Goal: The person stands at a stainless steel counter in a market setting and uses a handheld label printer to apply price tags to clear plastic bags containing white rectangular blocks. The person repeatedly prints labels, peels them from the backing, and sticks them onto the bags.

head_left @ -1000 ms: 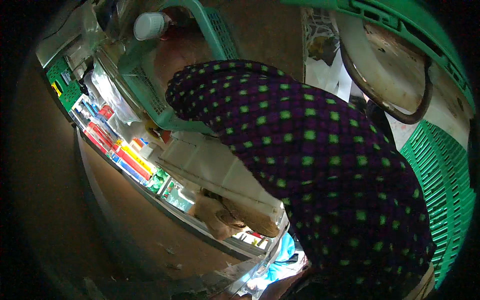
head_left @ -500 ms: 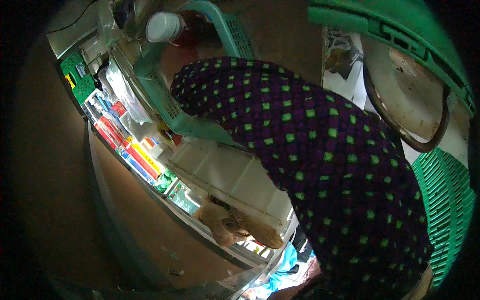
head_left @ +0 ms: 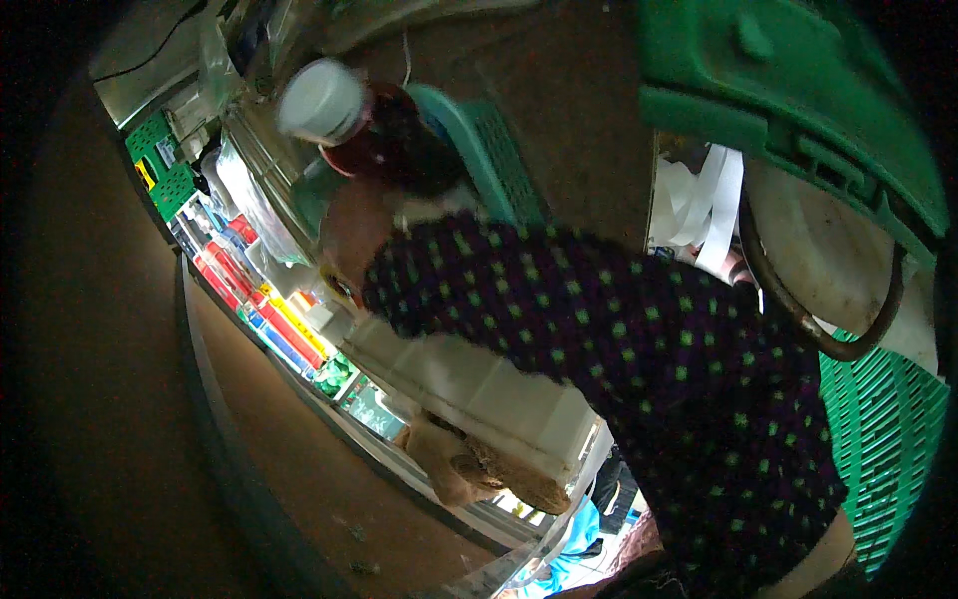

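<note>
A bottle of dark red liquid [head_left: 404, 140] with a white cap [head_left: 324, 103] lies tilted in a teal plastic basket [head_left: 489, 145]. My right hand [head_left: 351, 228] is right beside the bottle, at the near side of the basket. Motion blur smears it, and its fingers are mostly hidden, so its grip does not show. A dark purple sleeve with green spots [head_left: 609, 319] covers my right forearm, which reaches in from the lower right. My left hand is out of view.
A pale ribbed plastic container [head_left: 479, 384] sits below my sleeve, with a brown cloth-like thing [head_left: 479, 474] under it. Green plastic crates [head_left: 888, 439] stand at the right, near a curved brown handle [head_left: 848, 344]. Brightly coloured packages [head_left: 269, 309] fill a shelf at the left.
My right hand and sleeve cuff have moved down in the picture. The bottle and basket also appear lower, by a smaller amount. The view has shifted slightly.
</note>
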Demonstrator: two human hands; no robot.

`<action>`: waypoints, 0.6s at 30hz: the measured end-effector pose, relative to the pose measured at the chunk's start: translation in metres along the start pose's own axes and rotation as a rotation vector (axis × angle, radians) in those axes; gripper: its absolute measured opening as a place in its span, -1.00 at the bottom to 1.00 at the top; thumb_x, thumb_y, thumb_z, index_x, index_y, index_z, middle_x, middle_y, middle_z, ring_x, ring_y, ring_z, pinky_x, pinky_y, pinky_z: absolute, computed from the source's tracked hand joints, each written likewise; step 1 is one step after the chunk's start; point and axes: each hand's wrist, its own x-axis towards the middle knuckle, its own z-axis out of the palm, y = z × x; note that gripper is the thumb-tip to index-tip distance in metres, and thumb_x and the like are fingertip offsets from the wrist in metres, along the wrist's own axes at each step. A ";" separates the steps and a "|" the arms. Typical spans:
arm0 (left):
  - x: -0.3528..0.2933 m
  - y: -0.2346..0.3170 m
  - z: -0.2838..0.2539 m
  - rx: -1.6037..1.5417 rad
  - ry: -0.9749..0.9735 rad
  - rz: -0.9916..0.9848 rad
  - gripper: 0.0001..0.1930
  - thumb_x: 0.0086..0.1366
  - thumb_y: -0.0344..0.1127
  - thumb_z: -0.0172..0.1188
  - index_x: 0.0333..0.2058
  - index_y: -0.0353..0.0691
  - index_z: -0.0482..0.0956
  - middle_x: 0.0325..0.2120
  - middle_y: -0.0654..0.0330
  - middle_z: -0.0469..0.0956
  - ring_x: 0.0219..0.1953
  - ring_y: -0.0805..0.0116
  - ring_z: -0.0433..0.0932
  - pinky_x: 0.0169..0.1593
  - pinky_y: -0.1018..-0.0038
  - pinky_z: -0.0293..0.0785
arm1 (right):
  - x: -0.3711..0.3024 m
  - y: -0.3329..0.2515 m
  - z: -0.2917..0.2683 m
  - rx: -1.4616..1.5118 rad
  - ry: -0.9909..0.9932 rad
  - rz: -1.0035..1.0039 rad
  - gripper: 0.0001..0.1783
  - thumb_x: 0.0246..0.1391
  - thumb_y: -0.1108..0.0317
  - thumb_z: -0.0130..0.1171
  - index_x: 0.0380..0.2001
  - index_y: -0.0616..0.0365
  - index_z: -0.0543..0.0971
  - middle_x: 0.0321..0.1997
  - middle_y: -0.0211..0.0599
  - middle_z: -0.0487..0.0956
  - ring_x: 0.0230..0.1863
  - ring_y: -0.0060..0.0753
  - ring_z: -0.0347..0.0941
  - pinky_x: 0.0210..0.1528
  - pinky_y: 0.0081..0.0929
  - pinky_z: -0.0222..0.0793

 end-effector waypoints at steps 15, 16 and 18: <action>0.005 -0.002 0.004 -0.036 0.010 0.015 -0.04 0.07 -0.29 0.40 0.32 -0.21 -0.08 0.26 -0.18 0.17 0.26 -0.03 0.26 0.30 0.09 0.21 | -0.058 0.001 0.050 -0.261 0.151 0.091 -0.81 -0.01 0.47 0.19 -0.27 0.24 0.57 -0.32 -0.16 0.59 -0.15 -0.15 0.55 -0.04 -0.31 0.47; 0.006 -0.001 0.004 -0.035 0.010 0.016 -0.05 0.07 -0.29 0.40 0.31 -0.21 -0.07 0.26 -0.18 0.17 0.26 -0.03 0.26 0.30 0.09 0.21 | -0.058 0.004 0.034 -0.750 0.288 0.038 -0.84 -0.03 0.44 0.20 -0.32 0.24 0.58 -0.36 -0.18 0.59 -0.18 -0.16 0.55 -0.06 -0.29 0.47; 0.009 -0.001 0.003 -0.034 0.001 0.026 -0.05 0.07 -0.29 0.40 0.31 -0.21 -0.06 0.26 -0.18 0.18 0.27 -0.04 0.26 0.30 0.09 0.21 | -0.062 0.001 0.014 -0.645 0.158 -0.027 -0.86 -0.08 0.41 0.21 -0.40 0.21 0.61 -0.39 -0.21 0.59 -0.21 -0.19 0.56 -0.13 -0.27 0.48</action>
